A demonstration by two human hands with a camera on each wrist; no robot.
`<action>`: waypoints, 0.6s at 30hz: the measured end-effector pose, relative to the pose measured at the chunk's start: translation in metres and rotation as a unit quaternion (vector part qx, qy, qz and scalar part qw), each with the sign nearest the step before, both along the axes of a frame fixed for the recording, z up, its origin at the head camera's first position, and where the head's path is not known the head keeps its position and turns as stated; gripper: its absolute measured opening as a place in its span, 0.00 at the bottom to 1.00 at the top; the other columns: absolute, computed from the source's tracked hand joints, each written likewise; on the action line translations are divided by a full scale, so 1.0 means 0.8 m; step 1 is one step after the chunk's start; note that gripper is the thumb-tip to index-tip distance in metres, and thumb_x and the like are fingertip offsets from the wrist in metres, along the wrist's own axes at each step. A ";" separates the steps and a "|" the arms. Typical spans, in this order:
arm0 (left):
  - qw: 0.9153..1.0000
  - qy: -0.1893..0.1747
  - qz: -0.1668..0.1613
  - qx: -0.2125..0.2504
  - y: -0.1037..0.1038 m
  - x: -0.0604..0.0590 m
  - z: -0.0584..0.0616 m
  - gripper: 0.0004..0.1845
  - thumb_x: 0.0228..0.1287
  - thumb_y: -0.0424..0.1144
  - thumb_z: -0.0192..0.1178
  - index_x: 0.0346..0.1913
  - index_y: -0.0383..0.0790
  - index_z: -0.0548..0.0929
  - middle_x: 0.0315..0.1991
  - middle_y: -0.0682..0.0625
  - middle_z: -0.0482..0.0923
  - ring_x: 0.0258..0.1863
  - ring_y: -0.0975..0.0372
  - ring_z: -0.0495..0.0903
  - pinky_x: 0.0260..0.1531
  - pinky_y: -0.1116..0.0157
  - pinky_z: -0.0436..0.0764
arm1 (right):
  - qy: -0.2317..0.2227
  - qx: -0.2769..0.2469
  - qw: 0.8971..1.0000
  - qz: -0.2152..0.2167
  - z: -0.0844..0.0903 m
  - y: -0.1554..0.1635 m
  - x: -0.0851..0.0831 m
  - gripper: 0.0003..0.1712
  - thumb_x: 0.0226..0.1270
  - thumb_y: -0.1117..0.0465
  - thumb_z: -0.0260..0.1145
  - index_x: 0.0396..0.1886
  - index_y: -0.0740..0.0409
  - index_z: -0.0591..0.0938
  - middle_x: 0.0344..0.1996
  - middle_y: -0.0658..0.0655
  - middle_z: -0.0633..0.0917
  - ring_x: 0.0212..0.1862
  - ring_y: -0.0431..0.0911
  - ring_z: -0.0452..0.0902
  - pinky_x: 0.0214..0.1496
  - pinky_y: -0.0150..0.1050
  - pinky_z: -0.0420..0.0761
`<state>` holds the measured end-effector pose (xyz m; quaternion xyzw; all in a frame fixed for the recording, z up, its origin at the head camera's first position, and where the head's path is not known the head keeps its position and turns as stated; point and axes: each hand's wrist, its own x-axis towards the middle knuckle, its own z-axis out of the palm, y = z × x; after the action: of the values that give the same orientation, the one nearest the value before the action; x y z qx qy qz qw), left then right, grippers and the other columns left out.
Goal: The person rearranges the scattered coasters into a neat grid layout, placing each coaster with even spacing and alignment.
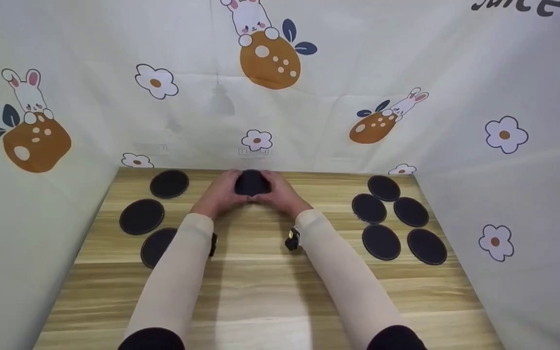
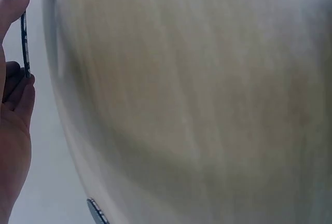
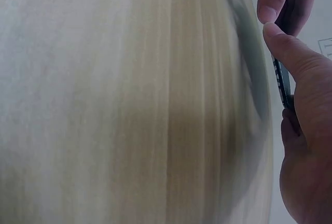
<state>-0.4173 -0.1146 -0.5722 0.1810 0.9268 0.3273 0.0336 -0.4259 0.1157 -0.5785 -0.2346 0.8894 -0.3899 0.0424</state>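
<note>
At the back middle of the table, both hands hold one round black coaster [image 1: 252, 183] between them. My left hand [image 1: 222, 194] grips its left side and my right hand [image 1: 281, 193] its right side, with the thumbs meeting at the near edge. In the left wrist view the coaster's thin edge [image 2: 25, 42] shows between thumb and fingers, off the wooden surface. The right wrist view also has the coaster [image 3: 280, 81] edge-on, pinched by the right hand [image 3: 311, 110]. Most of the curled fingers are hidden behind it.
Three black coasters [image 1: 142, 217] lie on the left of the wooden table [image 1: 260, 291], one partly covered by the left sleeve. Several more coasters [image 1: 381, 241] lie on the right. A pale cloth [image 1: 192, 126] printed with rabbits and flowers encloses the back and sides.
</note>
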 end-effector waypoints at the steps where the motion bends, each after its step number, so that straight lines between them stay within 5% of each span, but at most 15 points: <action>1: 1.000 0.001 -0.002 0.003 0.000 -0.001 -0.002 0.46 0.67 0.49 0.80 0.79 0.29 0.72 0.76 0.34 0.73 0.77 0.42 0.71 0.81 0.45 0.66 | -0.001 0.009 1.000 -0.002 -0.001 0.000 0.000 0.51 0.69 0.52 0.84 0.83 0.67 0.71 0.79 0.65 0.75 0.81 0.54 0.68 0.85 0.46 0.62; 18: 1.000 -0.009 -0.015 0.012 0.000 -0.003 -0.012 0.46 0.65 0.49 0.81 0.80 0.33 0.74 0.76 0.36 0.75 0.77 0.43 0.72 0.80 0.46 0.66 | 0.003 0.045 0.999 -0.007 -0.012 -0.007 0.000 0.51 0.69 0.52 0.83 0.83 0.69 0.70 0.78 0.66 0.75 0.80 0.56 0.69 0.84 0.45 0.65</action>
<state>-0.4199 -0.1145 -0.5819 0.1921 0.9198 0.3391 0.0449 -0.4256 0.1104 -0.5882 -0.2278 0.9076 -0.3494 0.0472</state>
